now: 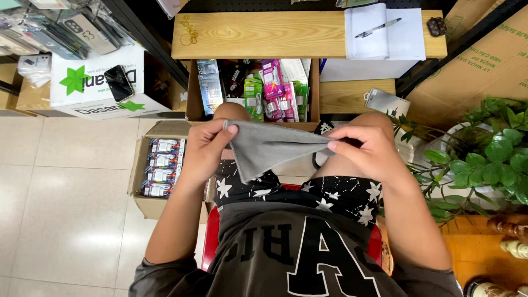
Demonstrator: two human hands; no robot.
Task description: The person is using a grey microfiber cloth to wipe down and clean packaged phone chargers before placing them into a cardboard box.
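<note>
A grey cloth (269, 147) is stretched between my two hands above my knees. My left hand (206, 148) pinches its left corner between thumb and fingers. My right hand (366, 148) grips its right edge. The cloth hangs in a soft triangle toward my lap. I sit on a red stool (210, 242), wearing black shorts with white stars.
An open cardboard box (192, 88) of packaged goods stands in front of my knees, under a wooden shelf (258, 34) with a notepad and pen (379, 27). Another box of small packs (160, 168) sits at left. A potted plant (489, 157) crowds the right side.
</note>
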